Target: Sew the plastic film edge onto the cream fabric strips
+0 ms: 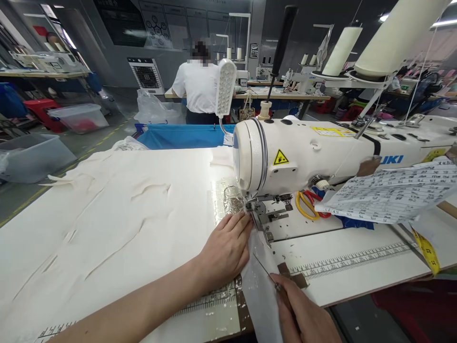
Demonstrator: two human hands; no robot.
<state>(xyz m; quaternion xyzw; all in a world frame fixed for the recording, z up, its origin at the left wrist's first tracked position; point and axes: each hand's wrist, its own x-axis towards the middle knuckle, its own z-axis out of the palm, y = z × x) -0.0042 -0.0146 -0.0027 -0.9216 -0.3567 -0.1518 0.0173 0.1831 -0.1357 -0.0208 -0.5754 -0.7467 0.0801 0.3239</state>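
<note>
A strip of white fabric (263,290) runs from the presser foot (250,206) of a white sewing machine (300,152) over the table's front edge. My left hand (228,245) lies on this fabric just in front of the foot, its fingers bent and pressed together at the fingertips. In my right hand (303,309), closed low at the front edge, is a thin pointed awl (264,269). Its metal tip points up and left across the fabric. The palm hides most of the handle, and I cannot tell whether this hand also grips the fabric.
Several cream fabric pieces (117,209) lie on the left tabletop. Yellow-and-red-handled scissors (307,206), a printed sheet (389,193) and a yellow tape measure (426,250) are right of the needle. Behind are a blue cloth bin (182,136) and a person in a white shirt (200,88).
</note>
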